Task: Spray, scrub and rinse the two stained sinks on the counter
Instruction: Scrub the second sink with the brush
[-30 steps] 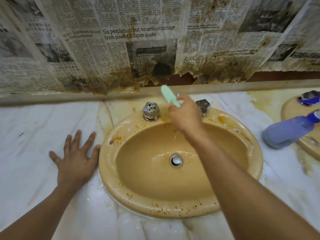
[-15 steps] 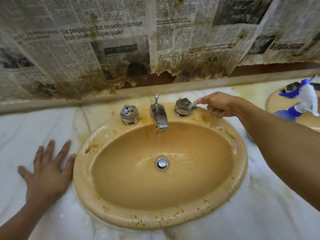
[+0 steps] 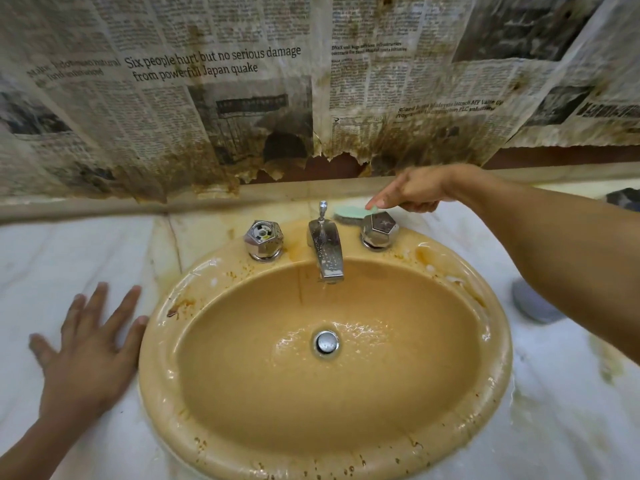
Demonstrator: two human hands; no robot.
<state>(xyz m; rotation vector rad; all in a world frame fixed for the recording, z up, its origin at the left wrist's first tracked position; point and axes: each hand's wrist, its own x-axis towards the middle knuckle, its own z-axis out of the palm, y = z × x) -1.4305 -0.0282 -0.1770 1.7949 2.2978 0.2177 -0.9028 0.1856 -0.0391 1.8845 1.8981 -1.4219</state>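
While the stained, torn newspaper sheets [image 3: 242, 98] papering the wall behind lie outside the job, the white marble counter [image 3: 69, 258] beneath them is wet and streaked yellow-brown near the taps.

Set into it, the oval mustard-yellow ceramic sink [image 3: 156, 375] looks about halfway cleaned. Its bowl is smooth and wet, and foam sits on the right shoulder of the rim. Brown specks dot the front lip, though, and a rusty smear marks the left rim. I judge the spraying here done, the scrubbing under way and a full rinse yet to come.

No second sink can be made out, so its state cannot be told; it probably has all three steps left.

The left hand [image 3: 86, 351] lies flat on the counter just beside the sink's left rim, fingers spread and holding nothing. The right hand [image 3: 415, 192] reaches to the back ledge, forefinger straight along the pale green plastic scrubbing brush [image 3: 349, 213] and the other fingers curled under it. The brush works the strip behind the right hexagonal chrome tap handle [image 3: 379, 230].

A bluish rounded bottle [image 3: 530, 303], likely the sprayer, shows on the counter under the right forearm. The spotted chrome spout [image 3: 327, 251] seems to release a thin trickle, and water ripples round the round chrome drain plug [image 3: 326, 341].
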